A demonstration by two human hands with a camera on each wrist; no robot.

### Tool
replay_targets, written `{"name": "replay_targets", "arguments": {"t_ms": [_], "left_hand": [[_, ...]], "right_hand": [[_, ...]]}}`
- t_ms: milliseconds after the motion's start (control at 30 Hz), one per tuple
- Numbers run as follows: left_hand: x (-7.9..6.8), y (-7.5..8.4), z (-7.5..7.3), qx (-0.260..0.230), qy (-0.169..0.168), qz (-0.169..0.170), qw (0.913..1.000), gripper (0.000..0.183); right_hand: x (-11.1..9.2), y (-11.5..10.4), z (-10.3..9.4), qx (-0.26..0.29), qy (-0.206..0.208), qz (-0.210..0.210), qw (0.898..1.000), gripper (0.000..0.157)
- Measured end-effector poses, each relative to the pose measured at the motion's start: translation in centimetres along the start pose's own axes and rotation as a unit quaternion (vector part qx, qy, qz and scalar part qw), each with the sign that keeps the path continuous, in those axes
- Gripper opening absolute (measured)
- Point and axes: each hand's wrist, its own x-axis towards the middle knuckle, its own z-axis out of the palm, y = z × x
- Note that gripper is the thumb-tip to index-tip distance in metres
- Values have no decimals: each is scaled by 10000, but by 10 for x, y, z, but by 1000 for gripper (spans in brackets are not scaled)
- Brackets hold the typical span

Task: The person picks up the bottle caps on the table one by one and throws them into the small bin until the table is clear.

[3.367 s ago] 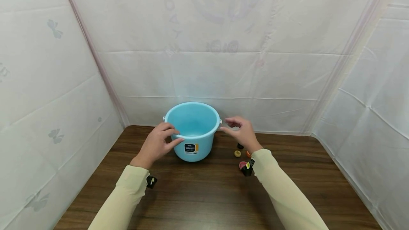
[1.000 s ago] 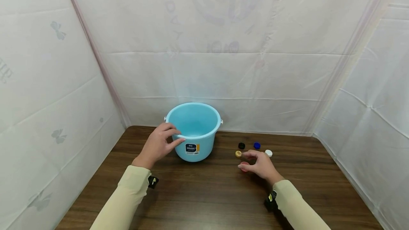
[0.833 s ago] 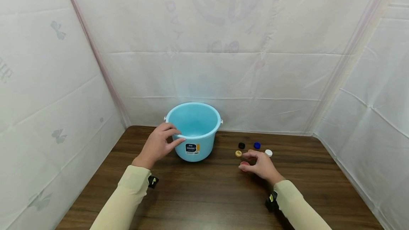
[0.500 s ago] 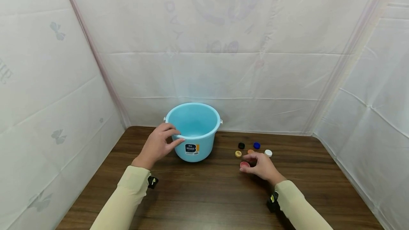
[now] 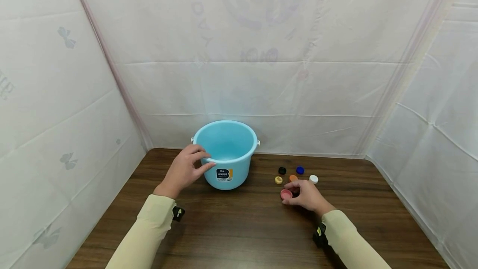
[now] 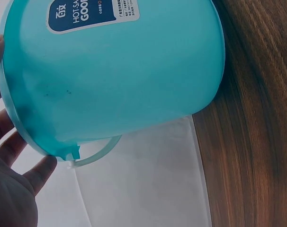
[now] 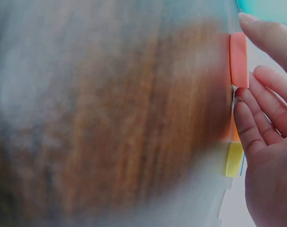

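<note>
A light blue bucket [image 5: 229, 173] with a label stands upright near the back wall. My left hand [image 5: 184, 168] holds its near-left rim, fingers over the edge and thumb outside; in the left wrist view the left hand [image 6: 15, 184] lies along the rim. On the table to the right, my right hand [image 5: 307, 195] straddles a pinkish-red bottle cap [image 5: 286, 194] lying with its hollow side up. The right wrist view shows a gap between the thumb [image 7: 269, 35] and the red cap [image 7: 238, 60], the other fingertips close to its opposite side.
Beyond the right hand lie an orange cap [image 5: 293, 178], a yellow cap [image 5: 278, 180], a black cap [image 5: 282, 170], a blue cap [image 5: 300, 170] and a white cap [image 5: 313, 179]. White cloth walls [image 5: 231, 90] enclose the wooden table [image 5: 231, 227] behind and at both sides.
My right hand has come from the bucket's right side down to the red cap. Its thumb has since slid off the cap toward me, uncovering it. The left hand stays at the rim.
</note>
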Motion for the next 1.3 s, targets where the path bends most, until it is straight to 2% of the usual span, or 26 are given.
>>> {"name": "replay_targets", "arguments": {"t_ms": [1000,1300], "left_hand": [[0,1,0,-18,30,-7,10000,25],[0,-1,0,8,-5,26,10000,26]], "right_hand": [[2,-1,1,-91,-87,28,9999,47],[4,-5,1,-100,-181,250,9995,46]]}}
